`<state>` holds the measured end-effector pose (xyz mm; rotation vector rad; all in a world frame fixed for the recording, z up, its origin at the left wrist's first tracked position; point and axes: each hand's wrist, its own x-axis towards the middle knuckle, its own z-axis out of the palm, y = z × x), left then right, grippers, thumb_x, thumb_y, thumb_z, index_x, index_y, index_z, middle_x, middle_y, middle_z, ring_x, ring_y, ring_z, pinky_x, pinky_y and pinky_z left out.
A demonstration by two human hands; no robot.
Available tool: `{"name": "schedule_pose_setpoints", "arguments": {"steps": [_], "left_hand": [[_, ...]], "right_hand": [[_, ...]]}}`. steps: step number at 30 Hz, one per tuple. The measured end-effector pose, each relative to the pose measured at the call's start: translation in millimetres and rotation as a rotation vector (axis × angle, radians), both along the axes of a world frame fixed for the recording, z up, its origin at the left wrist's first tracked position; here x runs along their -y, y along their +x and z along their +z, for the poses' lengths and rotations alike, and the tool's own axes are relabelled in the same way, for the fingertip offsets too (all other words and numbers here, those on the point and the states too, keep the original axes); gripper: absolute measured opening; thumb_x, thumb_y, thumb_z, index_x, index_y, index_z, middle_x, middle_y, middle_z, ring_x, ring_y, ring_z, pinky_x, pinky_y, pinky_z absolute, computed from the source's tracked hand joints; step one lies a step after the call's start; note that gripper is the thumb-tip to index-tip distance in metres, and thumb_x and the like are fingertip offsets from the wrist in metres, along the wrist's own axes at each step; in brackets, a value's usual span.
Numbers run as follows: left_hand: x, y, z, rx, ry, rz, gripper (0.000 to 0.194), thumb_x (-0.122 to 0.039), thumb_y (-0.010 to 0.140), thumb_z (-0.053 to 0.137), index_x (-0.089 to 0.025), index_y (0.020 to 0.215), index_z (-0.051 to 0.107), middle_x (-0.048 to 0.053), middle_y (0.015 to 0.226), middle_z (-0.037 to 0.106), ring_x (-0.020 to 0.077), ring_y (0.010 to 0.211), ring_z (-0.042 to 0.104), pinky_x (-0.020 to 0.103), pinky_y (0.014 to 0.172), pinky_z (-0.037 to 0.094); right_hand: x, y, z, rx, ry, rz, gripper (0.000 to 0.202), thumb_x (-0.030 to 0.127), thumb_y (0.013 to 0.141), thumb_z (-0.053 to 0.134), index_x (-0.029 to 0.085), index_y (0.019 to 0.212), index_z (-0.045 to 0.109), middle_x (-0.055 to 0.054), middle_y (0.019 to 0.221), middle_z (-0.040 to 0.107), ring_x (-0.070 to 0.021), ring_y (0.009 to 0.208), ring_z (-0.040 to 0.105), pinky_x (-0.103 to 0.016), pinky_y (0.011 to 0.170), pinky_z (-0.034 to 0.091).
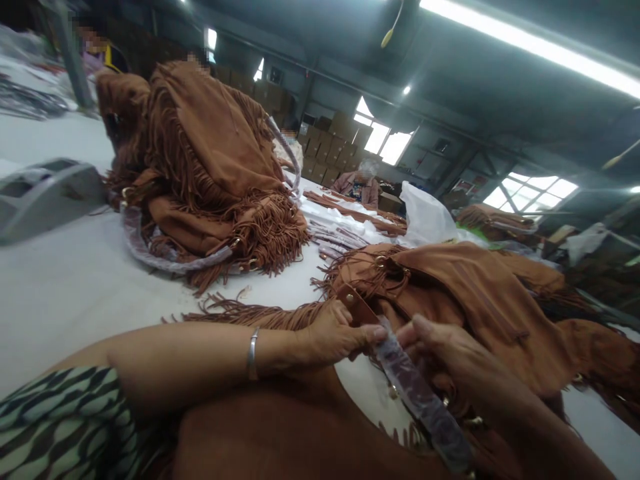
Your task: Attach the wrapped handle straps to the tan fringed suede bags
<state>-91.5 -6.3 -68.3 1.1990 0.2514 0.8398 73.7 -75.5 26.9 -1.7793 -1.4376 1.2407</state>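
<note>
A brown leather bag strap wrapped in clear plastic runs from the middle down to the bottom edge. My left hand grips it near its upper end, thumb pressed on the edge of the wrap. The bare brown strap end, with a metal stud, sticks out above that thumb. My right hand is closed, its fingertips pinched at the edge of the plastic wrap; the lower fingers are partly hidden. Behind both hands lies a brown fringed suede bag with a zip.
A pile of brown fringed bags stands on the white table at the left, beside a grey plastic holder. Loose brown strips lie further back. A person sits beyond them, in front of stacked cartons.
</note>
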Motion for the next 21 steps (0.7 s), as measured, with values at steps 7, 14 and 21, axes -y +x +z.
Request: {"name": "schedule_pose_setpoints", "arguments": {"steps": [7, 14, 21], "left_hand": [[3.5, -3.1, -5.6, 0.049, -0.072, -0.334, 0.038, -0.045, 0.066, 0.078, -0.011, 0.076, 0.063, -0.001, 0.057, 0.057, 0.0063, 0.043, 0.049, 0.017, 0.039, 0.039], [1.3, 5.9, -15.3, 0.088, -0.241, -0.357, 0.052, -0.055, 0.051, 0.083, -0.012, 0.065, 0.057, -0.003, 0.048, 0.053, 0.0078, 0.039, 0.050, 0.018, 0.038, 0.042], [-23.3, -6.0, -2.0, -0.231, 0.178, -0.320, 0.032, -0.041, 0.070, 0.074, -0.011, 0.075, 0.065, 0.001, 0.058, 0.058, 0.0092, 0.051, 0.054, 0.020, 0.049, 0.043]], "right_hand": [[-31.7, -33.5, -15.3, -0.205, 0.102, 0.131, 0.043, 0.052, 0.087, 0.052, 0.016, 0.108, 0.067, -0.009, 0.087, 0.069, -0.0200, 0.067, 0.066, -0.030, 0.055, 0.054], [-18.8, -59.3, -28.2, -0.495, -0.020, 0.089, 0.037, 0.047, 0.086, 0.058, 0.016, 0.107, 0.060, -0.003, 0.081, 0.062, -0.0103, 0.044, 0.056, -0.025, 0.041, 0.050], [-10.5, -38.7, -26.9, -0.533, 0.230, -0.235, 0.032, 0.046, 0.078, 0.066, 0.021, 0.078, 0.046, 0.001, 0.067, 0.056, -0.0126, 0.053, 0.055, -0.026, 0.047, 0.050]]}}
